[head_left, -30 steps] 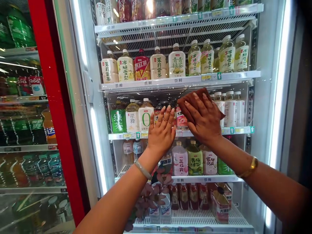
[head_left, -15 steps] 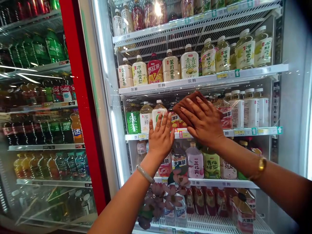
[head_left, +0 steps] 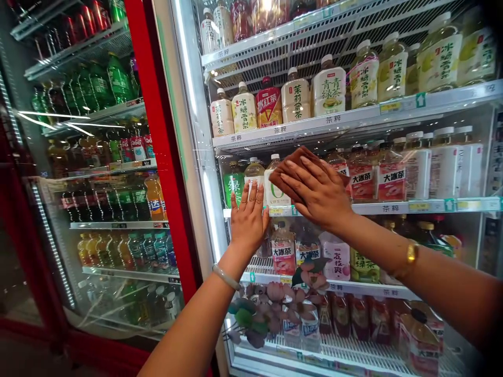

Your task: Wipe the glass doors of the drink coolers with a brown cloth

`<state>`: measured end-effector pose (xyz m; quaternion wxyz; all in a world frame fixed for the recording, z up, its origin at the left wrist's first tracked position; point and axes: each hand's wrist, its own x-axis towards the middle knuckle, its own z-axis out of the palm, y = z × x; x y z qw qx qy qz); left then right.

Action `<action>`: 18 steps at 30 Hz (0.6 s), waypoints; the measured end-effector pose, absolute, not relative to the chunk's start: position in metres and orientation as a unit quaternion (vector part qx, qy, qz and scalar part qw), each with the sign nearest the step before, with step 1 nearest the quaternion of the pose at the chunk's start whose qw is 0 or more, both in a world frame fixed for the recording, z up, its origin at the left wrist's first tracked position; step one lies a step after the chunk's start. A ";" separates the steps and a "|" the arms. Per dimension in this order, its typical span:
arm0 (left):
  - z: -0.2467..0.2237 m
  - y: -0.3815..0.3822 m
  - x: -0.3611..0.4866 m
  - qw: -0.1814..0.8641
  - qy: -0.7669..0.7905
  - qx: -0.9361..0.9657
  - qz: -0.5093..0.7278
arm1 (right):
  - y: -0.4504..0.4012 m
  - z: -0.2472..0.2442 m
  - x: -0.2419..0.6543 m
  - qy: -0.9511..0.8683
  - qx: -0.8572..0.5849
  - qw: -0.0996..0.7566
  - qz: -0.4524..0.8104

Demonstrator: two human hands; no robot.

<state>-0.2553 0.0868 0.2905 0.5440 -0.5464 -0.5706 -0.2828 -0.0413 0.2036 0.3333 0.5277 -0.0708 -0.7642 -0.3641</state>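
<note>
My left hand lies flat on the clear glass door of a drinks fridge, fingers stretched upward and slightly apart, with nothing in it. A pale bangle circles that wrist. Under the spread fingers of my right hand, a folded brown cloth is held against the same glass. Part of the cloth is hidden by the palm. A gold-coloured bracelet is on the right wrist. Behind the glass, a white-labelled bottle stands between the two hands, partly covered by the cloth.
Shelves of bottled drinks fill the fridge, including a red-labelled bottle. A flower decoration shows on the glass below my hands. To the left, a red door frame borders another fridge with green bottles.
My right hand and the cloth have shifted left across the glass, nearer my left hand. The left hand stays flat on the door. The view has turned slightly left.
</note>
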 end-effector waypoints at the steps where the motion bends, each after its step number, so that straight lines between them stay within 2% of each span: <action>1: 0.290 0.085 -0.257 0.542 -0.575 -0.544 -0.282 | 0.198 0.334 -0.055 -0.764 -0.073 0.531 -0.359; 5: 0.284 0.072 -0.265 0.526 -0.605 -0.531 -0.273 | 0.183 0.312 -0.087 -0.785 -0.029 0.503 -0.361; 10: 0.273 0.054 -0.278 0.507 -0.620 -0.549 -0.239 | 0.190 0.302 -0.075 -0.790 0.042 0.483 -0.375; 15: 0.272 0.052 -0.289 0.497 -0.630 -0.534 -0.266 | 0.178 0.328 -0.113 -0.790 -0.026 0.531 -0.305; 18: 0.270 0.049 -0.299 0.483 -0.642 -0.525 -0.280 | 0.163 0.320 -0.145 -0.791 -0.028 0.528 -0.306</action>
